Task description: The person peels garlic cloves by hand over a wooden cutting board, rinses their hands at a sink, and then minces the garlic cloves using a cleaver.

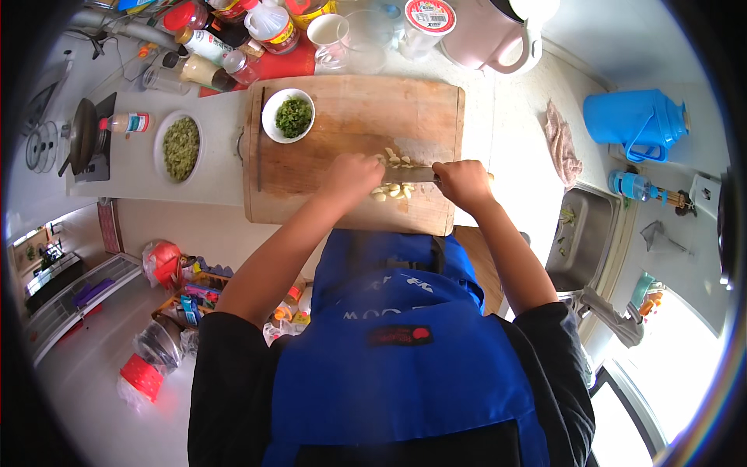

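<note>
My right hand [467,182] is closed around the handle of a kitchen knife [410,174], whose broad blade points left over a wooden cutting board [362,99]. At the blade's other end, my left hand [357,178] presses on or grips the tip; its fingers are partly hidden. Pale peeled garlic pieces [394,190] lie on the board on both the near and far sides of the blade. A white bowl [267,122] of chopped green herbs stands at the board's upper left. Beside it lies a thin dark stick [260,152], along the left edge.
Left of the board stands a white dish [157,146] of chopped greens, with a seasoning bottle [129,122] and a pan [84,137] beyond. Bottles, glass cups and a pink kettle [490,35] line the back. A cloth [561,146] and a steel sink [583,239] are at right.
</note>
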### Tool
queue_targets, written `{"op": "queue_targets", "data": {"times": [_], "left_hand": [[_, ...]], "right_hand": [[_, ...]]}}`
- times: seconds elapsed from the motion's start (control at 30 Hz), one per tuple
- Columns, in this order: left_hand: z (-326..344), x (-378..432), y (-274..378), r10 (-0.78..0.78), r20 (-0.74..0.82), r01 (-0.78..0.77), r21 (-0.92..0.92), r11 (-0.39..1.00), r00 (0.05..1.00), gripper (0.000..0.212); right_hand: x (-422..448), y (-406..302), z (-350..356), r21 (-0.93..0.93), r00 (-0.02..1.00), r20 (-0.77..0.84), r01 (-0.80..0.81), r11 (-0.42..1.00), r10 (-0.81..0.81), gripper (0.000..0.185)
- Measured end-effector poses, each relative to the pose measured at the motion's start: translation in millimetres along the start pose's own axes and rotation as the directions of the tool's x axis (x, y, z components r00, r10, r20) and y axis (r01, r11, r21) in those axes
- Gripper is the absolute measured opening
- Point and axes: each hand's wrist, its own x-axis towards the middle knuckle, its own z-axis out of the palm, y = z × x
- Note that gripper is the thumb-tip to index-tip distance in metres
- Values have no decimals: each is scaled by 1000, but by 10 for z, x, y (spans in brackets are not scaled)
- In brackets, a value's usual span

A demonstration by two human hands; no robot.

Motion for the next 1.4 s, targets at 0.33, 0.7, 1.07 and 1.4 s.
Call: {"op": "queue_targets", "data": {"times": [0.33, 0.7, 1.07, 1.4], "left_hand": [[-65, -225, -217, -1, -111, -18, -173, 985, 994, 24], [17, -56, 91, 10, 44, -15, 116, 993, 999, 3], [-411, -349, 417, -690, -487, 241, -695, 677, 535, 16], [721, -1554, 283, -648, 760, -415, -607, -678, -54, 71]], "right_hand": [[12, -426, -515, -89, 986, 165, -4, 996, 19, 9], [-75, 45, 7, 52, 999, -22, 29, 998, -28, 9], [60, 102, -106, 96, 1000, 30, -5, 995, 2, 20], [77, 48, -75, 102, 999, 24, 24, 994, -27, 22]]}}
